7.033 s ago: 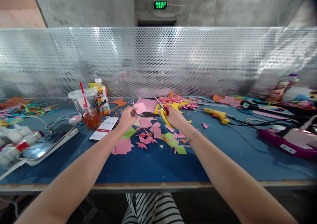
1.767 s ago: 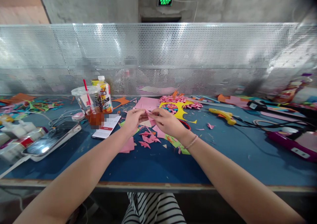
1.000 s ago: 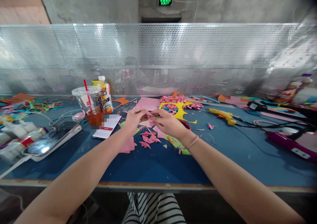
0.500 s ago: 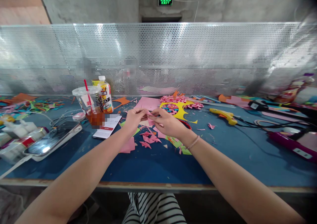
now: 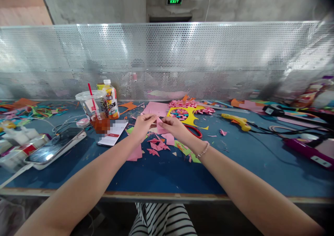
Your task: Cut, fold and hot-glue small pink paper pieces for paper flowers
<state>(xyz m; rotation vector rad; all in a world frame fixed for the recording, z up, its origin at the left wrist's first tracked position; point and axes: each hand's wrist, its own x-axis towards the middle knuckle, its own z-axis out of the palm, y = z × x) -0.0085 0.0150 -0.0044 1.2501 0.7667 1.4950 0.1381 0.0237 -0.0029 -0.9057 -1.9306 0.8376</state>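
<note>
Between my two hands is a small piece of pink paper (image 5: 159, 126), held up just above the table. My left hand (image 5: 142, 125) pinches its upper left side with thumb and forefinger. On its right edge, the fingers of my right hand (image 5: 175, 126) are closed. Just below lie several folded pink paper pieces (image 5: 157, 145) in a loose pile. Pink paper squares (image 5: 135, 153) rest under my left wrist, and another pink square (image 5: 169, 138) lies beneath my right hand. Red-handled scissors (image 5: 195, 131) are partly hidden behind my right hand.
A cup of tea (image 5: 99, 121), a juice bottle (image 5: 112, 102) and phones (image 5: 56, 147) stand or lie to the left. Yellow cut-out paper (image 5: 191, 118) and pink paper clusters (image 5: 182, 104) lie behind. At right are a yellow glue gun (image 5: 236, 121), cables and a purple device (image 5: 308, 154).
My right fingers have shifted slightly right and down along the pink paper, so more of it shows between my hands. The scissors' handle is more exposed.
</note>
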